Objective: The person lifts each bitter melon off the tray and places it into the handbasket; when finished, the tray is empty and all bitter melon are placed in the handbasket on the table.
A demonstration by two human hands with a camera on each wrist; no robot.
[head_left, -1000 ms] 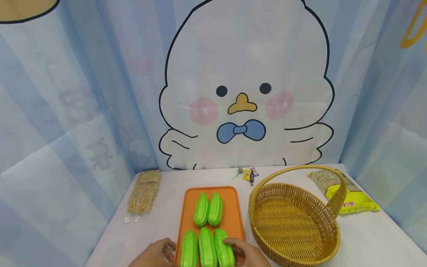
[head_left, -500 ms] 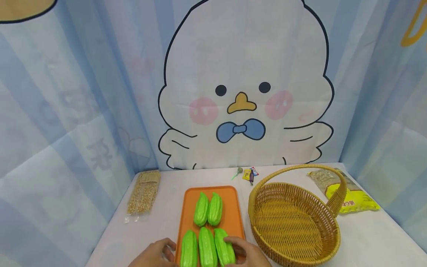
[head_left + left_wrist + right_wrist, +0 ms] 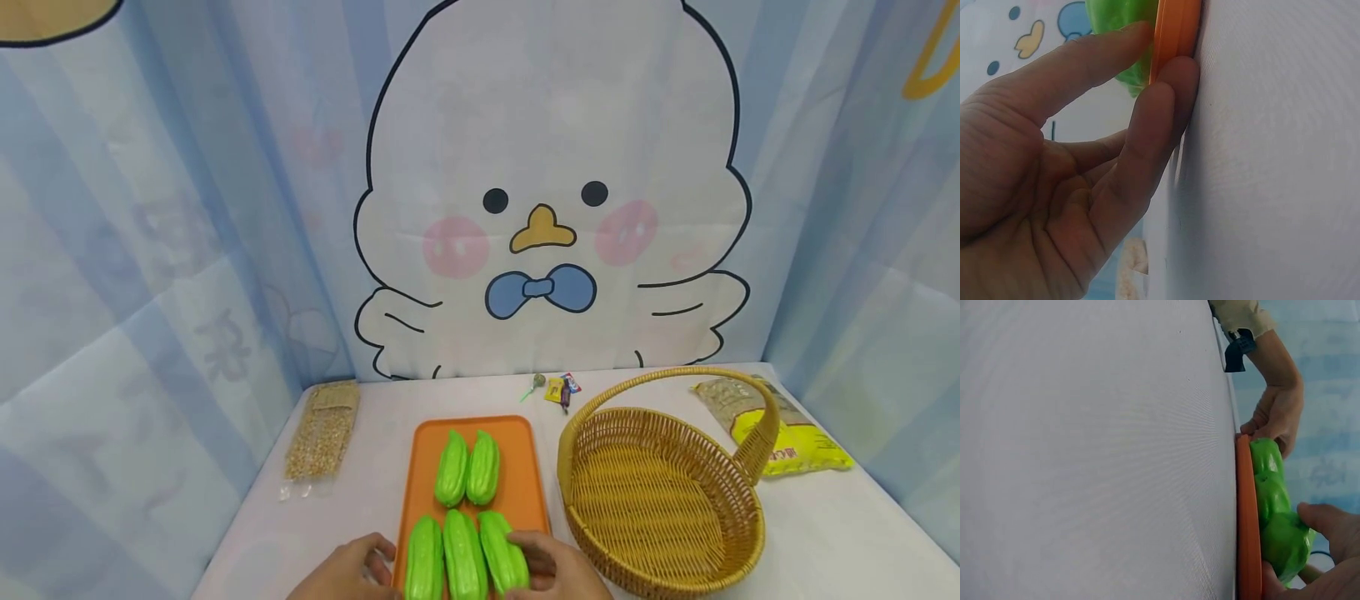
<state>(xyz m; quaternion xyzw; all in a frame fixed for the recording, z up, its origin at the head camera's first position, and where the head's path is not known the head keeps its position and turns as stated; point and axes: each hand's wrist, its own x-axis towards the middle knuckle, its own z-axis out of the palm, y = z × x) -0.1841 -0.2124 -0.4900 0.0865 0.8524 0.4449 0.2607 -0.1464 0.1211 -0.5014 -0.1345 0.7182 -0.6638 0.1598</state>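
An orange tray point(image 3: 517, 492) lies on the white table with five green gourds: two at the back point(image 3: 468, 468) and three in front point(image 3: 465, 560). My left hand point(image 3: 351, 572) is at the tray's near left edge; in the left wrist view its thumb point(image 3: 1079, 65) lies over the orange rim point(image 3: 1175, 31) against a gourd while a finger presses the rim's outside. My right hand point(image 3: 553, 570) is at the near right. Its thumb point(image 3: 1329, 519) sits on the right front gourd point(image 3: 1275, 519), and its fingers curl below that gourd by the tray's rim point(image 3: 1246, 525).
An empty wicker basket point(image 3: 652, 500) with a tall handle stands right of the tray. A clear bag of grains point(image 3: 324, 432) lies at the left, a yellow packet point(image 3: 783, 433) at the far right, small sweets point(image 3: 558, 390) at the back. Curtain walls enclose the table.
The right front gourd has shifted slightly left against the middle one under my right thumb. Both hands stay at the tray's near corners.
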